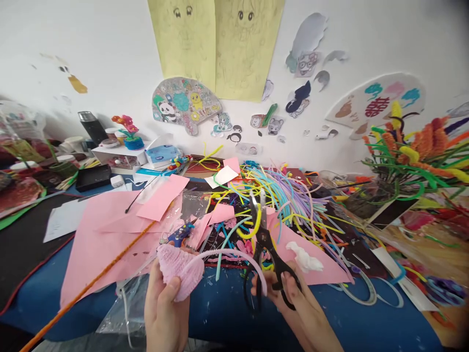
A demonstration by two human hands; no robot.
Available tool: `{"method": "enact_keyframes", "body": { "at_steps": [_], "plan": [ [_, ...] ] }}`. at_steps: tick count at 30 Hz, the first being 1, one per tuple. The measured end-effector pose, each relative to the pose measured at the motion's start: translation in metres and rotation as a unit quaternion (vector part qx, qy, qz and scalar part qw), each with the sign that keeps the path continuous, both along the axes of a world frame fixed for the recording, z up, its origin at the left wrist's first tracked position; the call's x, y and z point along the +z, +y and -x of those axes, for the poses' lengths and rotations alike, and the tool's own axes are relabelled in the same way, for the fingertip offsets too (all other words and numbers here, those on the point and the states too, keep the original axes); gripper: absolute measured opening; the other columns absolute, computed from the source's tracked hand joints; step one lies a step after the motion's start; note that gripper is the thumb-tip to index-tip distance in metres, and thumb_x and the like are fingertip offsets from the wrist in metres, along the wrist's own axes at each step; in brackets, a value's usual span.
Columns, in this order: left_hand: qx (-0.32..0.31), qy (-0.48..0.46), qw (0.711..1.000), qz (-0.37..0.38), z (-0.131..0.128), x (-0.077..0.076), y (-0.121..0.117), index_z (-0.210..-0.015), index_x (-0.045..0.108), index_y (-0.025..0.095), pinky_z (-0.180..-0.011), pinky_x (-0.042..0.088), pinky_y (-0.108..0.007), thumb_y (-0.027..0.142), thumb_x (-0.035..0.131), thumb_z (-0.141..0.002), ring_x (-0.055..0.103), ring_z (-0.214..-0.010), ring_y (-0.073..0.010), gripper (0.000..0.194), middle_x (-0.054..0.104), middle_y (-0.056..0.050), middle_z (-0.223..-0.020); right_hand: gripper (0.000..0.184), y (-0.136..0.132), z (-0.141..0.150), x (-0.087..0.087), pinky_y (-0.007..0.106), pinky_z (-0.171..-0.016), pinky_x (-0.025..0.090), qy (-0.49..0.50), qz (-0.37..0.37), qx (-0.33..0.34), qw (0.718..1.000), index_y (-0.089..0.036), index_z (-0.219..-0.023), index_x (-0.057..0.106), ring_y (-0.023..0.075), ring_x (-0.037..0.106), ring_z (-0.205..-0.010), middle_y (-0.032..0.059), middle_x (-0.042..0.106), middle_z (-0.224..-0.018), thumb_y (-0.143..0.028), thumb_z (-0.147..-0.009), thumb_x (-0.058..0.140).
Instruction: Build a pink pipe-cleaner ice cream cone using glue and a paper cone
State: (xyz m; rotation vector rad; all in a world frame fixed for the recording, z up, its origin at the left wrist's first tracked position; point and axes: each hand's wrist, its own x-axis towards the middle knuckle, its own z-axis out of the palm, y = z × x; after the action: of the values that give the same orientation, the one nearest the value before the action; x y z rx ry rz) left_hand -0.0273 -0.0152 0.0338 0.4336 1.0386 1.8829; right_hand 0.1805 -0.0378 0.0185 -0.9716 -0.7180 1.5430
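Observation:
My left hand (164, 308) is closed around a fuzzy pink coiled piece (180, 268) made of pipe cleaner. A loose pink strand (234, 254) arcs from it to the right. My right hand (293, 293) grips black-handled scissors (264, 244) with the blades pointing away from me and slightly apart around a yellow pipe cleaner (252, 227). The pink strand ends by the scissor handles. A small white crumpled lump (305, 259) lies on pink paper just beyond my right hand.
A heap of coloured pipe cleaners (289, 195) covers the blue table (227, 313) behind the scissors. Pink paper sheets (106, 230) and a long orange pipe cleaner (91, 283) lie left. Pipe-cleaner flowers (414, 151) stand right; boxes and a flask (91, 127) back left.

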Motion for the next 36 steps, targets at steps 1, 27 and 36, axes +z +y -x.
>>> {"method": "enact_keyframes", "body": {
  "at_steps": [1,27,36],
  "plan": [
    [0.0,-0.003,1.0,-0.002,0.0,0.0,0.0,-0.115,0.072,0.023,-0.086,0.057,-0.029,0.024,0.074,-0.072,0.067,-0.103,-0.0235,0.043,0.075,-0.004,-0.106,0.028,0.007,-0.002,0.004,0.037,-0.092,0.053,0.0,-0.001,0.02,1.0,-0.027,-0.106,0.067,0.0184,0.07,-0.09,0.0034,0.074,-0.103,-0.051,-0.092,0.063],
    [-0.061,-0.039,0.997,0.013,-0.012,0.002,-0.007,-0.113,0.071,0.024,-0.081,0.059,-0.026,0.028,0.076,-0.072,0.067,-0.103,-0.0219,0.042,0.073,-0.004,-0.107,0.02,0.133,-0.069,0.084,0.037,-0.086,0.056,-0.089,-0.034,0.147,0.984,-0.029,-0.093,0.044,0.019,0.072,-0.09,0.0028,0.072,-0.094,-0.045,-0.097,0.054],
    [-0.09,-0.041,0.995,0.032,-0.021,0.0,-0.008,-0.111,0.071,0.022,-0.08,0.059,-0.027,0.026,0.074,-0.075,0.069,-0.095,-0.0204,0.037,0.074,-0.004,-0.1,0.046,0.139,-0.068,0.085,0.033,-0.071,0.045,-0.533,-0.172,0.161,0.812,-0.022,-0.073,0.055,0.0204,0.055,-0.07,0.0012,0.058,-0.07,-0.066,-0.087,0.051]
  ]
}}
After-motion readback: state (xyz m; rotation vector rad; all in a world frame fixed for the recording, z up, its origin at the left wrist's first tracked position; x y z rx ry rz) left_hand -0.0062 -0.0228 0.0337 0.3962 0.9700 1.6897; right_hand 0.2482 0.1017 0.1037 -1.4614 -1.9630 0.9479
